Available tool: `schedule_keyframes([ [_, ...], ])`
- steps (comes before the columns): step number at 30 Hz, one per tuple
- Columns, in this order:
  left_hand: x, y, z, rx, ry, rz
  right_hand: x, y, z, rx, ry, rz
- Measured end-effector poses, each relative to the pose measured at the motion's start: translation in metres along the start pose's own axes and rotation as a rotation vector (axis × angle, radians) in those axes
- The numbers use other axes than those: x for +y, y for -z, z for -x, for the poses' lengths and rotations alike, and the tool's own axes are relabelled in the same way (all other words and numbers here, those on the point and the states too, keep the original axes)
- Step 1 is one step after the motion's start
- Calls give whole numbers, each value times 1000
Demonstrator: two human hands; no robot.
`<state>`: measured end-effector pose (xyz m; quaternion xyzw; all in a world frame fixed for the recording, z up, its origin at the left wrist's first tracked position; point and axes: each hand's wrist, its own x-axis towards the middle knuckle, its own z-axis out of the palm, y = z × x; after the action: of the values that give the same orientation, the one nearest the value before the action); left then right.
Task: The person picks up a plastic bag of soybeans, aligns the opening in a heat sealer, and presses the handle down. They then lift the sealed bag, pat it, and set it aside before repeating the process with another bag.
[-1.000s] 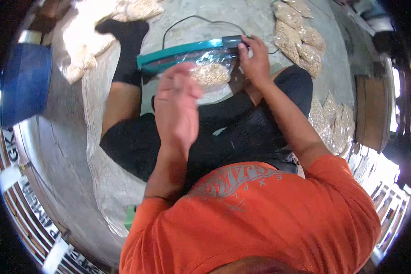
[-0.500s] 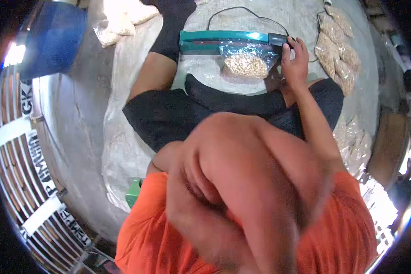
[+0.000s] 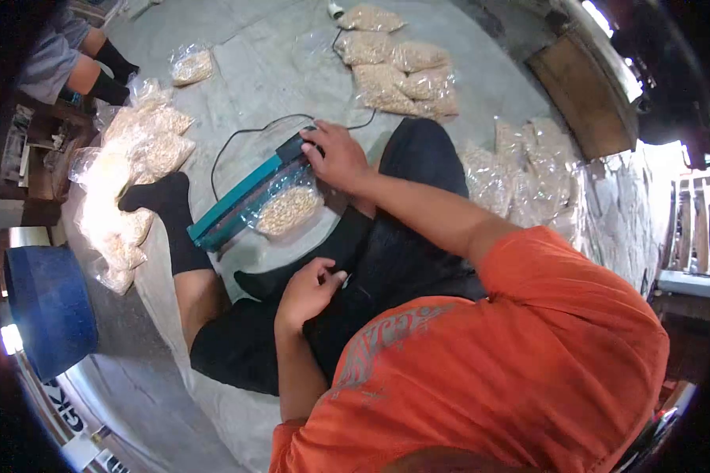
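Note:
A teal bar-shaped sealer (image 3: 241,197) with a black end lies slantwise on the floor sheet in front of my folded legs. My right hand (image 3: 335,158) is at its upper end, fingers and thumb bent round the black part. Against the sealer's near side rests a clear plastic bag of pale pieces (image 3: 288,210); its mouth reaches the bar. My left hand (image 3: 308,292) hovers over my lap, below the bag, with loosely curled fingers, thumb apart and nothing in it. A black cable (image 3: 233,142) curves behind the sealer.
Filled bags (image 3: 146,142) are heaped at the left, and more bags (image 3: 406,75) lie beyond the sealer. Others (image 3: 521,173) are at the right. A blue tub (image 3: 51,307) stands far left. Another person's legs (image 3: 95,71) show at the upper left, near a lone bag (image 3: 191,67).
The view has turned and shifted. A blurred arm close to the camera has gone from the foreground, and my left hand now shows over my lap. My right hand remains at the sealer's black end.

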<state>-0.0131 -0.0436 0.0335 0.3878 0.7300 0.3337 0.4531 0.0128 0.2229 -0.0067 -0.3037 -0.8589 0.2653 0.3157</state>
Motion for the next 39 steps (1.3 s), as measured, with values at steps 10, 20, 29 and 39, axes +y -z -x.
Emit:
schedule_keyframes([
  [10,-53,31,-31,-105,170,194,-12,2,-24,96,390,-28],
  [20,-61,21,-39,41,1,12,-72,45,-58,122,677,90],
  [29,-58,14,-38,68,33,35,-44,75,65,-878,186,513],
  [39,-50,13,-42,113,134,131,-21,54,81,-734,377,415],
])
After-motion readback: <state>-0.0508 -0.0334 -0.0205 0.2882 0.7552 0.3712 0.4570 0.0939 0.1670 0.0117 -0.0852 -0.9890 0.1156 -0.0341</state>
